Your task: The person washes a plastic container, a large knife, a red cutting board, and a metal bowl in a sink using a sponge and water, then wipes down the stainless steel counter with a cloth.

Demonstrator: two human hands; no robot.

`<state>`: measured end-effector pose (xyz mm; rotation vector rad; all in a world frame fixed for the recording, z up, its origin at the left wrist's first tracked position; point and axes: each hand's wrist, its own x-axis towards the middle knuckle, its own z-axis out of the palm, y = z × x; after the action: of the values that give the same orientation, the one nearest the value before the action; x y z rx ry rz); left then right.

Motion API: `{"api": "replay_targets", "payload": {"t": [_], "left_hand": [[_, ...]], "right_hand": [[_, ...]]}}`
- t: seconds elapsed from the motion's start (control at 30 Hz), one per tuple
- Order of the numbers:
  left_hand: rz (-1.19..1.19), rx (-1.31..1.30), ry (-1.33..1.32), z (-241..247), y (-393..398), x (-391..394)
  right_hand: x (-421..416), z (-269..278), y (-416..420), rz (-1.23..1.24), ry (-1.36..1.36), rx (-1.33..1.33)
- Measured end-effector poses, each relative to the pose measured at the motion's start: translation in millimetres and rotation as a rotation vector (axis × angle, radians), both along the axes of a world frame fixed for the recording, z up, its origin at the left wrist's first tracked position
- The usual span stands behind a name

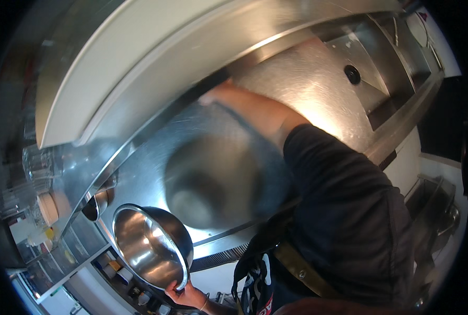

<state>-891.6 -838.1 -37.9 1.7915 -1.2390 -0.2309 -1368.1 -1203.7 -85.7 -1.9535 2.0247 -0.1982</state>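
Observation:
A large stainless steel mixing bowl (pixel 151 244) is tilted on its side at the lower left, its hollow facing left. My left hand (pixel 184 293) grips the rim from below, fingertips over the inner edge. Across the stainless steel counter (pixel 289 75) stretches my right arm, bare below a dark sleeve. At the far edge, by the upright back panel, my right hand (pixel 216 92) is blurred; its fingers and anything under them are hard to make out. A dim round reflection spreads over the metal between the bowl and that arm.
A sink basin with a dark drain (pixel 352 75) lies at the upper right. Beside the bowl is a smaller metal container (pixel 96 204). Clear glassware (pixel 38 163) and a pale round lid (pixel 48 208) stand at the left. A pale shelf (pixel 131 67) overhangs the counter's back.

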Motion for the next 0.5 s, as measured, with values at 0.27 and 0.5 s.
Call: {"api": "replay_targets", "payload": {"t": [0.27,0.5], "left_hand": [[-0.095,0.141,-0.115,53.0,-36.1,-35.8],[-0.355,0.082,-0.073,69.9,-78.4,-42.2]], "right_hand": [[-197.0,-12.2,24.8,-0.775,0.347,-0.369],[-97.2,8.8,154.6,-0.607,0.36,-0.583]]}}
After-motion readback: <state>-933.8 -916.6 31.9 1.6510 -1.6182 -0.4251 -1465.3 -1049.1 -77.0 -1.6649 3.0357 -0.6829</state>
